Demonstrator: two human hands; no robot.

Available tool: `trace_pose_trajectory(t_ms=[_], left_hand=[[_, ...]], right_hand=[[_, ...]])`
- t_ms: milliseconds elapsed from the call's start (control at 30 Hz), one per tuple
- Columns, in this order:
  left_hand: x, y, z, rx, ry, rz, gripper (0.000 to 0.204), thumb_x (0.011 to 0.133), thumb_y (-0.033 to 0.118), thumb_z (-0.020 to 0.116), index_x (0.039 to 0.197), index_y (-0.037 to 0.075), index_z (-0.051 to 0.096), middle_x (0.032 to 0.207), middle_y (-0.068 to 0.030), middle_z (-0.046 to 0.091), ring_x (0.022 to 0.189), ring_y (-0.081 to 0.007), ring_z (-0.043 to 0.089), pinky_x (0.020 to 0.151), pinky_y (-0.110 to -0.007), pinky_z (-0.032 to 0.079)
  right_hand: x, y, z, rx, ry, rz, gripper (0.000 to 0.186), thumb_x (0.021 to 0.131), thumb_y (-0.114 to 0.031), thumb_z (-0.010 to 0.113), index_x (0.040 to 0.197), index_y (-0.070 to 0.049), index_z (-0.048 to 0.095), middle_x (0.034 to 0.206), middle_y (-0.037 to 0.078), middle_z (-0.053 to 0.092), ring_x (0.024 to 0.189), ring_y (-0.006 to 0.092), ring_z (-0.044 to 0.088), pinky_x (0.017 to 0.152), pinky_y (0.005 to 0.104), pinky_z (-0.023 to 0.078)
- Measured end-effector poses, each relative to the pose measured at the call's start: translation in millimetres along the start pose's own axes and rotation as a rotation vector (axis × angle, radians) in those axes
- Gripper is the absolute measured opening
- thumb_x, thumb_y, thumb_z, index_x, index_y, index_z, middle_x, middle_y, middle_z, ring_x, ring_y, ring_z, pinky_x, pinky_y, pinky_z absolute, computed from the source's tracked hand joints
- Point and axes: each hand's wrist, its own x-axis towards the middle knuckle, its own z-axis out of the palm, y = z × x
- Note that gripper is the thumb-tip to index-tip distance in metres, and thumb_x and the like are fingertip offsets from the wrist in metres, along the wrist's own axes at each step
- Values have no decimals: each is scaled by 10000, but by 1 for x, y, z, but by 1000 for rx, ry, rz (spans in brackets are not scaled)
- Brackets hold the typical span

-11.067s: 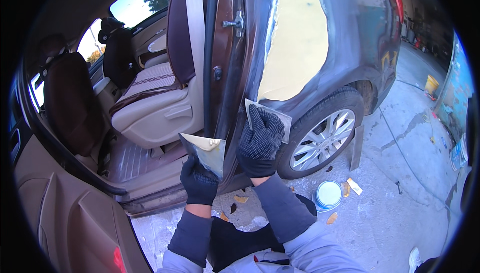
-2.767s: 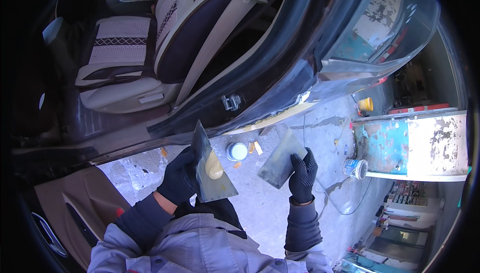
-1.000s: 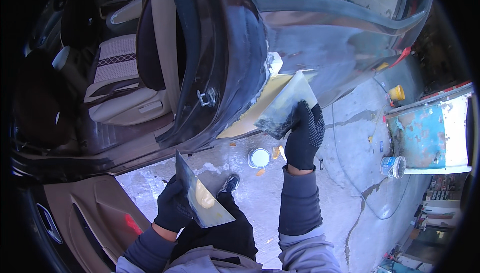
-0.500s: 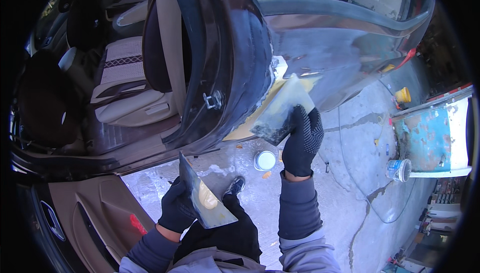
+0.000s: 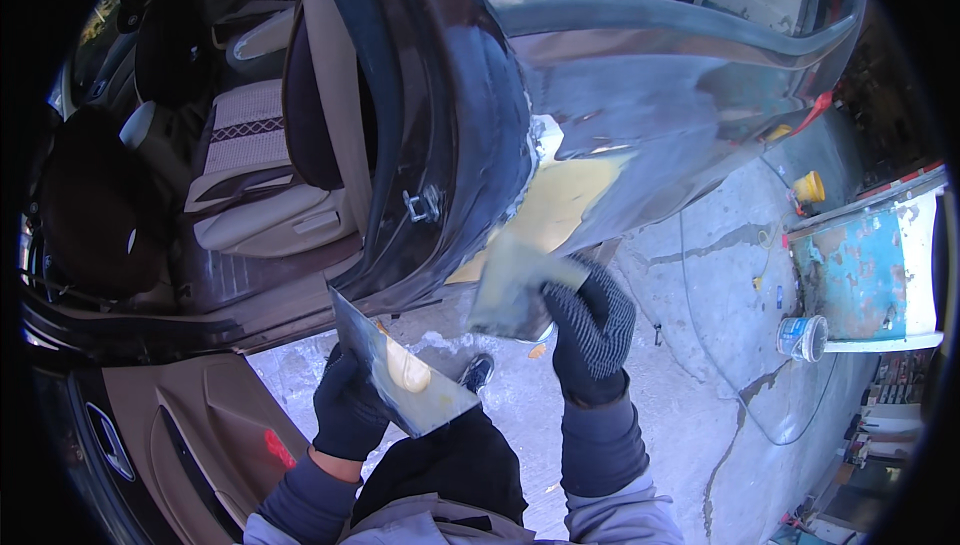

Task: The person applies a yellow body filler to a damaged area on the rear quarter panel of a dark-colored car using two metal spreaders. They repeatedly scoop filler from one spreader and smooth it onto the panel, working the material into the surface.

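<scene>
Head view: two gloved hands, left hand (image 5: 348, 413) gripping one filler-smeared board (image 5: 400, 370), right hand (image 5: 592, 330) one spreader (image 5: 515, 285).

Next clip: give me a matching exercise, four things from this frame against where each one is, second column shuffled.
Things:
1. metal board
2. flat spreader
3. white bucket
4. yellow container

Places:
A. on the concrete beside the blue panel
B. in the right hand, against the yellow filler patch
C. far right, by the car's rear
D. in the left hand, carrying a dab of filler

Pairs: 1-D, 2-B, 3-A, 4-C
</scene>
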Motion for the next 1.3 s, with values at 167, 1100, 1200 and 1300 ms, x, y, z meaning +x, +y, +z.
trace_pose_trajectory(t_ms=[167,1100,1200,1300], left_hand=[[12,17,22,191,-95,292,295,1072,116,553,1345,15,598,1184,-84,673,1095,-196,663,971,-358,544],[41,18,39,18,155,-44,263,975,322,640,1140,118,656,982,-66,699,911,-232,718,800,-369,602],[44,19,38,18,165,-66,286,970,377,600,1120,148,679,971,-63,712,926,-241,722,816,-395,603],[45,18,38,-16,134,-88,287,978,364,605,1134,134,677,986,-62,715,942,-229,718,835,-382,596]], right_hand=[[-13,-27,0,-236,-523,-142,203,1000,-191,684,1107,-40,769,953,145,745,837,318,734,783,430,583],[50,33,-35,1,630,95,221,1054,-149,637,1139,49,683,978,86,709,879,142,612,805,317,490],[50,31,-26,-284,493,-12,189,1062,-138,626,1110,43,657,939,123,695,860,174,621,786,341,504],[51,27,-22,-281,469,-9,179,1056,-131,628,1067,46,658,915,135,688,851,192,633,786,352,509]])
